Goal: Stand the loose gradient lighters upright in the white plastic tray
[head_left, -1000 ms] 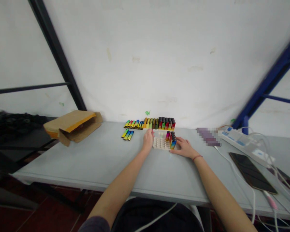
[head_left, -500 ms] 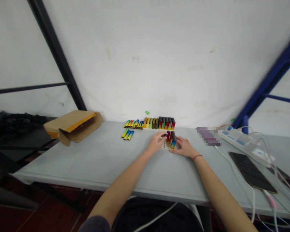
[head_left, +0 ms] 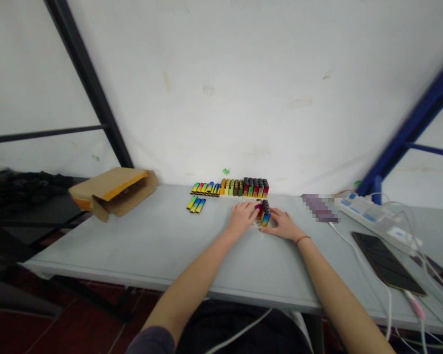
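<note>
A small white tray (head_left: pixel 256 225) with holes lies on the table in front of me. Along its right side stands a row of lighters (head_left: pixel 266 219) with blue-yellow bodies and black tops. My left hand (head_left: pixel 242 218) is over the left part of the tray, its fingers closed on a red lighter (head_left: pixel 258 210) beside that row. Much of this lighter is hidden by the fingers. My right hand (head_left: pixel 283 226) grips the tray's right side, thumb at the near corner and fingers behind the lighters.
Behind stand rows of red and green lighters (head_left: pixel 256 190) and yellow ones (head_left: pixel 232 187). More lie flat on the left (head_left: pixel 205 189), with several nearer (head_left: pixel 196 205). An open cardboard box (head_left: pixel 112 189) sits left; a phone (head_left: pixel 387 260), power strip (head_left: pixel 378 221) and cables are right.
My left hand has shifted slightly right and forward over the tray, bringing the red lighter against the standing row and covering more holes. My right hand stays in place.
</note>
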Tool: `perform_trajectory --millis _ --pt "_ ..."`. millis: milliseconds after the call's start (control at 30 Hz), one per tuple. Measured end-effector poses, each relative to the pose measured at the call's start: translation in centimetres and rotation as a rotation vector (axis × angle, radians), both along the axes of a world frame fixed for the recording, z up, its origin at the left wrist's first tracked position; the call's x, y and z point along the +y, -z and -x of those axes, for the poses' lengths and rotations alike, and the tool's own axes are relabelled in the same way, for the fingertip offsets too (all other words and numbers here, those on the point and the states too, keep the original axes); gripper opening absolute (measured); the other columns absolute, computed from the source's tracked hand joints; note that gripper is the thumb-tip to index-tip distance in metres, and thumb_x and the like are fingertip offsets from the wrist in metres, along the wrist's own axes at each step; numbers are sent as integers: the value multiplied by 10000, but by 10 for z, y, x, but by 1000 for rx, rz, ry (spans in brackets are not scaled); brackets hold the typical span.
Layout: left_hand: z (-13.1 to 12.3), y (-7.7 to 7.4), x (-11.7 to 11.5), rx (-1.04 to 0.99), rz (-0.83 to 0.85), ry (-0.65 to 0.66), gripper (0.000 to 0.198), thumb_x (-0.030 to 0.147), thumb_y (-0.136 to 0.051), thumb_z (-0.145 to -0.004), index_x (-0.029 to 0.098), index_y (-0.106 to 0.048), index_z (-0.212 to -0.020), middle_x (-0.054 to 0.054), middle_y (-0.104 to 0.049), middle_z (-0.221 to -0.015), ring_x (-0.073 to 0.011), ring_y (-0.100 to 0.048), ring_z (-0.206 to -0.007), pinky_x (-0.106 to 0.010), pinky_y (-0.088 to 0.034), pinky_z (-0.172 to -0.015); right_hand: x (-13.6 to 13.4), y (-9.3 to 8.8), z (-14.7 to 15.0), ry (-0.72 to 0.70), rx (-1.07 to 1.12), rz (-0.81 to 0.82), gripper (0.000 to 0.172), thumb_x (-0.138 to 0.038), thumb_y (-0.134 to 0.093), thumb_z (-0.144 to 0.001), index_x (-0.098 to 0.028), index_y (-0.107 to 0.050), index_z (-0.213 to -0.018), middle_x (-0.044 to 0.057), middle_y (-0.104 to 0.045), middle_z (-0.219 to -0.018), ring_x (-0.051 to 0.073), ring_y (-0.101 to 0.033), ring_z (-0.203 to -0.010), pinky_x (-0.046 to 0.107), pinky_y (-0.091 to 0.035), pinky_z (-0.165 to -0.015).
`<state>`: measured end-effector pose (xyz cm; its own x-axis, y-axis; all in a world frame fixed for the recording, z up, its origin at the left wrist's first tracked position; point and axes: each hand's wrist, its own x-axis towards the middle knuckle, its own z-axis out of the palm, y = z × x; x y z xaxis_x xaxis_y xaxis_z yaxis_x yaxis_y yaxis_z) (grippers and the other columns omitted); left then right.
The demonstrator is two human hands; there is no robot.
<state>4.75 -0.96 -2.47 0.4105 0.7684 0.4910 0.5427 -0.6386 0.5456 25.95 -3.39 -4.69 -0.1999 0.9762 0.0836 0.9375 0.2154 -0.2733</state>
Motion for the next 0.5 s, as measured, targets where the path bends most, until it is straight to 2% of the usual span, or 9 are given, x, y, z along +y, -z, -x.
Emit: perform_trajectory --millis 67,133,267,333,433,500 --pt "3 -5 -1 59 -18 -22 373 330 -519 -1009 275 -650 -1354 -96 -697 -1272 -270 -587 -1210 -404 -400 -1055 -1 -1 0 -2 5 2 878 -747 -622 -826 -214 -520 -1518 170 -446 -1609 394 -390 -1487 621 -240 -1228" --pt "12 -12 2 102 -29 -128 407 347 -502 -1013 270 -627 -1393 -111 -679 -1308 -287 -562 -1229 -410 -387 -1055 -1 -2 0 -6 10 -1 871 -748 -624 -823 -222 -529 -1510 170 -446 -1610 395 -393 -1484 627 -236 -1227" --pt "52 -26 21 192 34 -579 432 288 -381 -1028 226 -647 -1363 -159 -647 -1353 -350 -500 -1266 -477 -381 -1034 -2 -3 0 -20 19 1 811 -737 -630 -824 -235 -582 -1459 165 -436 -1617 384 -398 -1483 612 -257 -1220" --pt "76 -29 31 251 104 -719 430 246 -375 -1011 228 -684 -1309 -173 -652 -1334 -368 -497 -1268 -494 -395 -1005 -2 -3 -1 -21 21 4 795 -733 -630 -828 -234 -593 -1446 164 -436 -1617 381 -395 -1485 604 -258 -1221" --pt "102 -28 40 312 209 -825 408 199 -415 -966 212 -738 -1214 -202 -654 -1320 -389 -496 -1275 -508 -406 -991 -1 -3 -1 -10 25 4 804 -737 -635 -820 -240 -590 -1450 163 -442 -1613 395 -396 -1482 617 -248 -1221" --pt "108 -26 42 336 256 -852 386 204 -439 -948 208 -762 -1160 -205 -649 -1334 -403 -491 -1278 -525 -411 -983 -1 -2 -1 -6 26 4 808 -740 -637 -816 -242 -591 -1450 162 -444 -1610 403 -399 -1478 631 -251 -1216"
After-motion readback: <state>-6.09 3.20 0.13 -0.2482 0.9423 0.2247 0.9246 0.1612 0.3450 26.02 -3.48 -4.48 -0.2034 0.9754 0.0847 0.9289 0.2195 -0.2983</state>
